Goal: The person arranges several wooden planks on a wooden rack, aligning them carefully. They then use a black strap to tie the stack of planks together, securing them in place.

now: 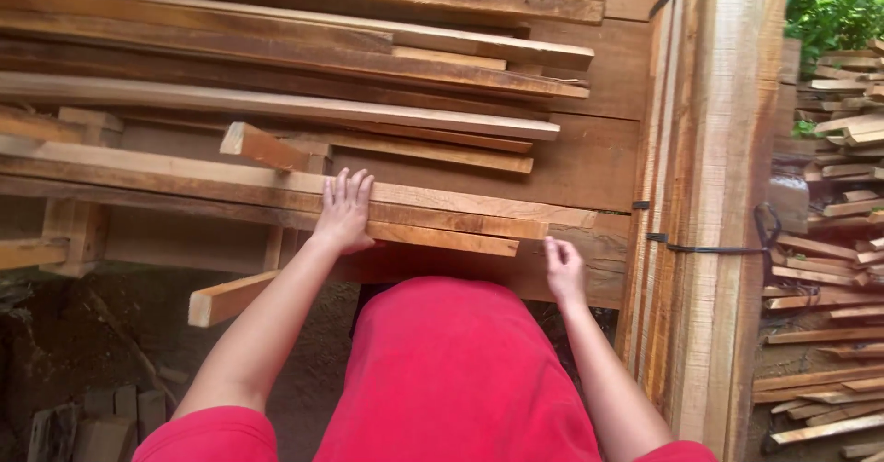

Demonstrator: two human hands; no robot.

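The left hand [344, 212] lies flat, fingers spread, on the top plank [442, 206] of the stack; the right hand [564, 269] rests open on the stack's near edge (gripping nothing). Sliding it well likely needs even pressure, fingers clear of the lower planks [460, 237].

Soft, even daylight falls on the stacked planks [295, 103], brightest by the foliage [833, 2] at upper right, while the ground [83, 333] beneath lies in dim shadow, slightly blurred.
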